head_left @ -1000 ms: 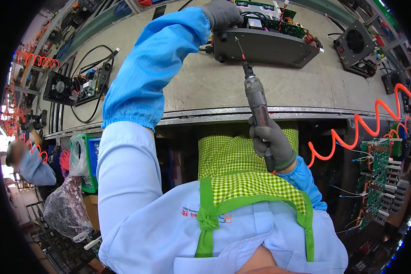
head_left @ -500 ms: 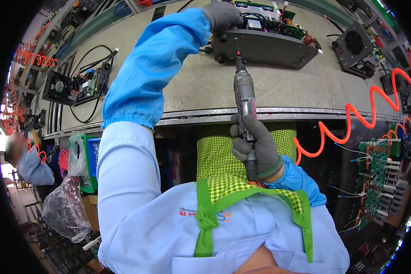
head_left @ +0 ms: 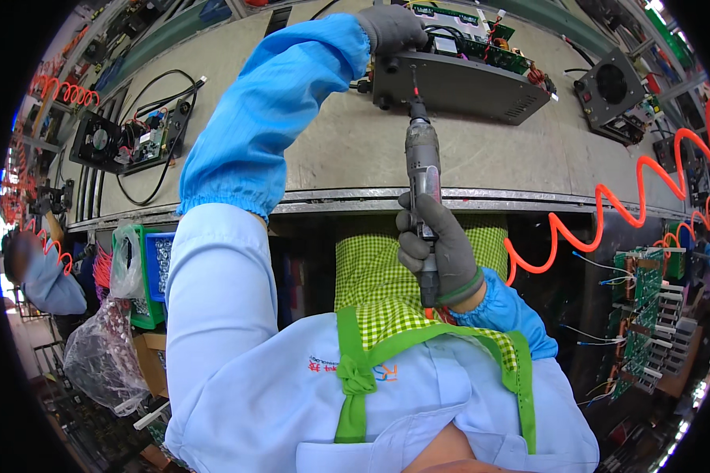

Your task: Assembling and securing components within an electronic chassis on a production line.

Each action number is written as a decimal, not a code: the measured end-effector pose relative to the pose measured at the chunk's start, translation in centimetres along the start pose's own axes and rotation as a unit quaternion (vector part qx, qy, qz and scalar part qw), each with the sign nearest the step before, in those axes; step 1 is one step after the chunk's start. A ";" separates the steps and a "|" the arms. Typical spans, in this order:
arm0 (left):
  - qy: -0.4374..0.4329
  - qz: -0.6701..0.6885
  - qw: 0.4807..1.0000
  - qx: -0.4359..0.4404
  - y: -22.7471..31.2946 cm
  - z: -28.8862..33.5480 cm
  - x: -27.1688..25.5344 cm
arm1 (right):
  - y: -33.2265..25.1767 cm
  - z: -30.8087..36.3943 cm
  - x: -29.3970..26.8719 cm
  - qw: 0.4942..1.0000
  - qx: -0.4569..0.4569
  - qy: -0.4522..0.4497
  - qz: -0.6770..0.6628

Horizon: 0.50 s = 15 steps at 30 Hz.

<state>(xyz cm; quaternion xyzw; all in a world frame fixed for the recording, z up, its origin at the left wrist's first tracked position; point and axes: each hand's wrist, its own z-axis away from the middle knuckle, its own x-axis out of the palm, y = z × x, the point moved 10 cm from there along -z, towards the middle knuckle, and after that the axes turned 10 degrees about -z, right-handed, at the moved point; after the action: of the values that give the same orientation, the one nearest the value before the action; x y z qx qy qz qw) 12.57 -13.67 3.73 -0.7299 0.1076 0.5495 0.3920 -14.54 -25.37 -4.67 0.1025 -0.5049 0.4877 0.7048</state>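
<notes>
My right hand (head_left: 447, 256), in a grey glove, is wrapped round a pneumatic screwdriver (head_left: 424, 154) pointing away from me. The screwdriver's thin bit meets the near side of a dark grey metal case (head_left: 465, 88), close to its left end. My left hand (head_left: 393, 30), also gloved in grey, is closed over the left end of that case, with its fingertips partly hidden. Green circuit boards (head_left: 513, 60) and black cables stand inside the open top of the case. Any screw at the bit is too small to make out.
A second fan unit (head_left: 611, 91) stands on the bench at right, another (head_left: 102, 142) with a black cable at left. An orange coiled air hose (head_left: 643, 201) hangs at right. Circuit boards with heat sinks (head_left: 647, 315) stand below it. A person (head_left: 51, 276) is at far left.
The view has shifted slightly. Both hands keep their holds, and the screwdriver's bit stays at the side of the case.
</notes>
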 end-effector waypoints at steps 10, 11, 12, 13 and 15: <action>0.074 0.148 0.967 -0.193 -5.4 1.9 -2.4 | -3.2 6.5 -1.8 0.954 0.063 -0.029 0.290; 0.099 0.163 0.959 -0.208 -6.0 2.3 -2.4 | -5.5 7.4 -2.9 0.929 -0.002 -0.049 0.367; 0.124 0.179 0.951 -0.219 -6.4 2.3 -2.1 | -7.8 8.2 -3.9 0.895 -0.068 -0.065 0.437; 0.106 0.206 0.942 -0.241 -6.8 2.5 -1.4 | -10.2 9.3 -4.1 0.794 -0.052 -0.057 0.603; 0.092 0.297 0.902 -0.300 -7.6 3.3 -0.7 | -14.5 12.4 -1.7 0.605 -0.076 -0.044 0.791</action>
<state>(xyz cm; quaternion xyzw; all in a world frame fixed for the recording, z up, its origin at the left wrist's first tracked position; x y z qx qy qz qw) 14.35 -6.50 7.48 -0.7942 0.1852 0.5775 -0.0387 -10.66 -41.55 4.78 -0.3698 -0.4549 0.8097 0.0259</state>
